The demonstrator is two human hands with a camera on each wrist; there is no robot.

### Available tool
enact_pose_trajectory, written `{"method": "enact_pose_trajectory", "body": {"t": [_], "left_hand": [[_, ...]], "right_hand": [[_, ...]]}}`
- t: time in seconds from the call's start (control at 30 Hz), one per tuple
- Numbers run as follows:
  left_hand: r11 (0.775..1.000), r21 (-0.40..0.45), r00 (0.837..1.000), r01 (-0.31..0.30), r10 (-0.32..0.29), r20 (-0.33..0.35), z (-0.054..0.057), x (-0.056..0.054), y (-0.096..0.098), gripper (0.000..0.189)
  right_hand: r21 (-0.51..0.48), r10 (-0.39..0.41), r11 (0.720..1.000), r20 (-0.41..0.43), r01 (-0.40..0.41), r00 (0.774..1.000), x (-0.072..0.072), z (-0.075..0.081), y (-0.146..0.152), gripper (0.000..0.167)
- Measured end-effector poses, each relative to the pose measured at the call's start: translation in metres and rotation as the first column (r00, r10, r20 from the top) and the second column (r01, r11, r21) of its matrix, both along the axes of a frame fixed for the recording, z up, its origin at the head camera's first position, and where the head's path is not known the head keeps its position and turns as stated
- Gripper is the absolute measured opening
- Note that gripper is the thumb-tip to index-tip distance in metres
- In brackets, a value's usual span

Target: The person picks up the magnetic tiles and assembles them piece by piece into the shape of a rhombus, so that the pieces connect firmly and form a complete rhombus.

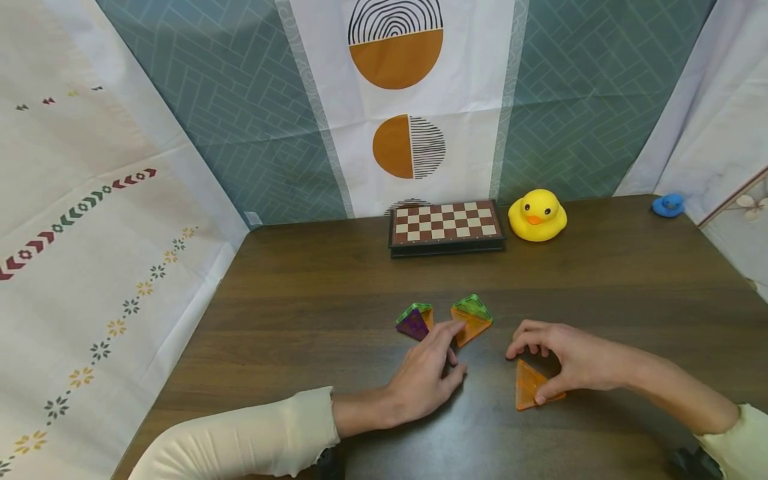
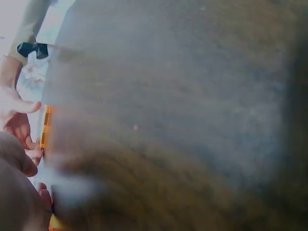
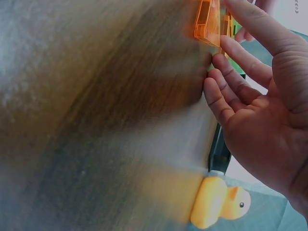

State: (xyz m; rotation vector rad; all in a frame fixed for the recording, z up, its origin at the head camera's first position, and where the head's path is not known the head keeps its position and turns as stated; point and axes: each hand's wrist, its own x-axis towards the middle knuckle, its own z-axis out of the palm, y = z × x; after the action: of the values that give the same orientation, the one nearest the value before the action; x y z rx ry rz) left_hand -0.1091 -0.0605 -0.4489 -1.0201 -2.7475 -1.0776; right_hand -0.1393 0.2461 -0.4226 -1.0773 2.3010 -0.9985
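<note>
My right hand (image 1: 576, 357) pinches an orange translucent triangle tile (image 1: 526, 383), thumb at one edge and fingertips at the far corner. The left wrist view shows that tile (image 2: 45, 126) edge-on between thumb and fingers. My left hand (image 1: 423, 377) reaches over the table, its index fingertip on an orange triangle (image 1: 473, 328) that leans against a green one (image 1: 474, 306). Left of that fingertip stands a second cluster, with a purple triangle (image 1: 413, 325), a green edge and an orange face; the hand partly covers it.
A folded chessboard box (image 1: 447, 227) lies at the table's back edge. Beside it sits a yellow rubber duck (image 1: 537, 215), and a small blue duck (image 1: 669, 205) is at the back right corner. Patterned cloths (image 1: 240, 120) hang behind and at both sides of the wooden table (image 1: 288, 287).
</note>
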Motion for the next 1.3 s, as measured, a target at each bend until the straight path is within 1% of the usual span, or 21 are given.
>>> {"method": "enact_pose_trajectory", "body": {"t": [0.1, 0.23, 0.5, 0.63, 0.77, 0.9, 1.1, 1.2, 1.3], "left_hand": [[1.0, -0.002, 0.999, 0.003, -0.003, 0.035, 0.001, 0.0, -0.001, 0.069], [1.0, -0.011, 0.999, -0.003, 0.003, 0.042, 0.001, -0.001, -0.002, 0.067], [0.999, -0.051, 1.0, -0.001, 0.002, 0.007, 0.0, -0.001, -0.002, 0.064], [0.997, -0.072, 1.0, -0.001, 0.0, -0.012, -0.001, 0.0, -0.002, 0.063], [0.995, -0.101, 0.998, -0.002, -0.004, -0.057, -0.002, 0.002, -0.002, 0.063], [0.993, -0.121, 0.996, -0.006, -0.005, -0.087, -0.003, 0.004, -0.003, 0.064], [0.992, -0.129, 0.994, -0.003, -0.011, -0.106, -0.004, 0.005, -0.003, 0.062], [0.992, -0.127, 0.994, 0.001, -0.014, -0.104, -0.005, 0.005, -0.004, 0.062], [0.992, -0.13, 0.995, 0.0, -0.014, -0.102, -0.005, 0.006, -0.004, 0.063]], "right_hand": [[0.022, 0.012, 1.0, -0.006, -0.012, 1.0, 0.001, 0.001, -0.001, 0.054], [0.037, 0.015, 0.999, -0.006, -0.015, 1.0, 0.001, 0.002, -0.004, 0.052], [0.028, 0.02, 0.999, -0.058, -0.019, 0.998, 0.003, 0.001, -0.005, 0.042], [0.023, 0.011, 1.0, -0.047, -0.01, 0.999, 0.004, 0.001, -0.006, 0.042], [0.032, 0.0, 0.999, -0.043, 0.001, 0.999, 0.005, 0.001, -0.007, 0.042], [0.033, 0.005, 0.999, -0.055, -0.003, 0.998, 0.007, 0.002, -0.008, 0.042], [0.023, 0.011, 1.0, -0.089, -0.009, 0.996, 0.008, 0.002, -0.009, 0.042], [0.025, -0.001, 1.0, -0.076, 0.003, 0.997, 0.008, 0.003, -0.01, 0.041], [0.017, -0.013, 1.0, -0.046, 0.013, 0.999, 0.008, 0.004, -0.011, 0.04]]}}
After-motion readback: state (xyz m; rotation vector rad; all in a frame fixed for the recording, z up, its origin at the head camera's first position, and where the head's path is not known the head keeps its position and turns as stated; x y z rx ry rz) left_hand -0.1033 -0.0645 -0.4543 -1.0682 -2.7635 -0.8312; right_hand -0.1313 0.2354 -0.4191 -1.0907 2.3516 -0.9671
